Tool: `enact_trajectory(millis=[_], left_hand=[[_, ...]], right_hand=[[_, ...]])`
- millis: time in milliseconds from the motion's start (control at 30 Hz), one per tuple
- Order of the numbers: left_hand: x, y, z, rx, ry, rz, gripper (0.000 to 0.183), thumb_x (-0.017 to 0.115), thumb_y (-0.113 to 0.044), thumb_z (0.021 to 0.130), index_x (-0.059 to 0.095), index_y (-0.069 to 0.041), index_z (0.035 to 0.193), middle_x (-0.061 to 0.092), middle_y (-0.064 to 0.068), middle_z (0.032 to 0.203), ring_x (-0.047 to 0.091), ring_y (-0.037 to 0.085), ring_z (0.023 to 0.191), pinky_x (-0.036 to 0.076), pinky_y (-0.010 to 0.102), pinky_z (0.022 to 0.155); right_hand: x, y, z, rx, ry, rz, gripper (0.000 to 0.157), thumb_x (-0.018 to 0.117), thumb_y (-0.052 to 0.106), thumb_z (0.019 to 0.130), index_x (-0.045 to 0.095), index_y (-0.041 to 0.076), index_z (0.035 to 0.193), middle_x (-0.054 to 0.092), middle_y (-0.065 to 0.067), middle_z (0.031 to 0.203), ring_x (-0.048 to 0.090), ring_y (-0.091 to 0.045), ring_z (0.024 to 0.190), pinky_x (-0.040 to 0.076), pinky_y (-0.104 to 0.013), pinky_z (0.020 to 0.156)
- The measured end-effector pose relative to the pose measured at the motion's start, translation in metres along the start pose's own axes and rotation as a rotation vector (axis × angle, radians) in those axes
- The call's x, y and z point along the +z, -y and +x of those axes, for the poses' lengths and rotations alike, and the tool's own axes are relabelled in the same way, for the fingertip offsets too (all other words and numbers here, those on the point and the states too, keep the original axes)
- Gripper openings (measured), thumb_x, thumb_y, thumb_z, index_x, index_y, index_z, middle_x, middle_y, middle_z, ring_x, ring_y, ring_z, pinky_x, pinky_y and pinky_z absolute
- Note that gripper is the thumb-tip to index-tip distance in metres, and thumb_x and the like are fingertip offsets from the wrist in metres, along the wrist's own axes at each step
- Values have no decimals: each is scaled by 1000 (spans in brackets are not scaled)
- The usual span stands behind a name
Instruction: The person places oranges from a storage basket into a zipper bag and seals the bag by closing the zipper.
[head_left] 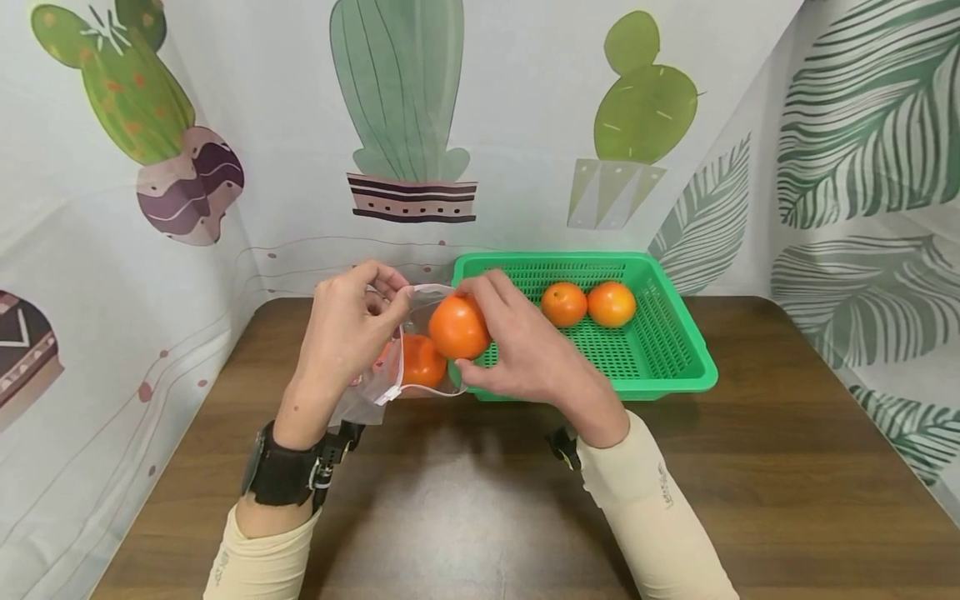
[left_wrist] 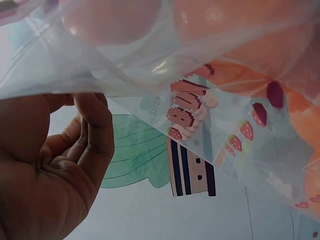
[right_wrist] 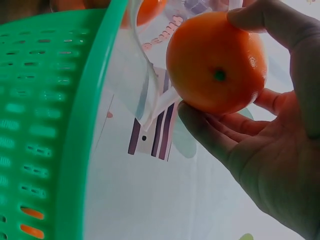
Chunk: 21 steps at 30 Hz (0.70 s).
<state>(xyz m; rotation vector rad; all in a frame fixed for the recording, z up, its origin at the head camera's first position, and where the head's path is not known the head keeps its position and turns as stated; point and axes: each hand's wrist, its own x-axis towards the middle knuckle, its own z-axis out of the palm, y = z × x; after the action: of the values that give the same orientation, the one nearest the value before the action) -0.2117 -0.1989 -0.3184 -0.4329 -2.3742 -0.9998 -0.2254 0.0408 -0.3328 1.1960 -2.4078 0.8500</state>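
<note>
- One right hand [head_left: 525, 337]: we recorded its thumb and fingers curled round a fruit, thumb on the near side, fingers on the far side.
- One smooth, round, glossy orange fruit [head_left: 458, 327], in that grip: we found it at the mouth of the bag, towards the basket; a small green spot showed on its skin in the right wrist view. How far it had passed the rim we could not tell.
- One left hand [head_left: 341, 329]: we noted thumb and fingertips pinching the bag's rim on the side away from the basket.
- One clear plastic zip bag [head_left: 362, 410], printed with strawberries and lettering, white slider [head_left: 392, 393] at the near edge of its gaping mouth: we saw it between the hands, with more orange fruit [head_left: 422, 363] inside; the exact count we could not make out.
- One bright green rectangular basket [head_left: 697, 379] of perforated plastic: we listed it just beside the bag, on the right.
- Two round orange fruits [head_left: 588, 304] in the basket: we found them side by side towards its far wall.
- One black wrist strap [head_left: 288, 477], on the left wrist.
- Two cream sleeves [head_left: 660, 508].
- One brown wood-grain table [head_left: 765, 467], beneath the basket.
- One white cloth backdrop [head_left: 525, 108], printed with potted cacti and leaves: we placed it behind everything.
</note>
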Motion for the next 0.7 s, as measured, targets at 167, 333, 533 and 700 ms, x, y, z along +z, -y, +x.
enact_trajectory(millis=[167,333,533,700], left_hand=[[0,1,0,14,-8,5,7,74,-12,99,72,-6,98,72,3,82,65,9,57,44,20,50],[0,0,2,19,-13,5,6,74,-12,98,72,-5,98,72,4,83,66,10,58,47,18,52],[-1,0,2,28,10,12,8,74,-12,100,72,-4,100,72,5,85,67,11,58,49,20,51],[-1,-1,1,28,23,23,8,72,-13,102,72,-5,101,72,5,87,64,12,58,49,22,52]], right_hand=[[6,1,2,-13,-1,5,64,81,19,79,54,11,136,53,-7,128,57,-18,109,56,-33,92],[9,1,3,-25,-2,-31,65,81,20,80,54,11,139,53,-8,129,56,-19,109,56,-33,92],[13,0,3,-34,-6,-67,67,81,21,81,55,9,141,54,-10,129,55,-21,111,55,-35,93],[16,-1,3,-37,-11,-83,69,83,21,82,54,7,143,55,-11,130,56,-23,113,55,-35,94]])
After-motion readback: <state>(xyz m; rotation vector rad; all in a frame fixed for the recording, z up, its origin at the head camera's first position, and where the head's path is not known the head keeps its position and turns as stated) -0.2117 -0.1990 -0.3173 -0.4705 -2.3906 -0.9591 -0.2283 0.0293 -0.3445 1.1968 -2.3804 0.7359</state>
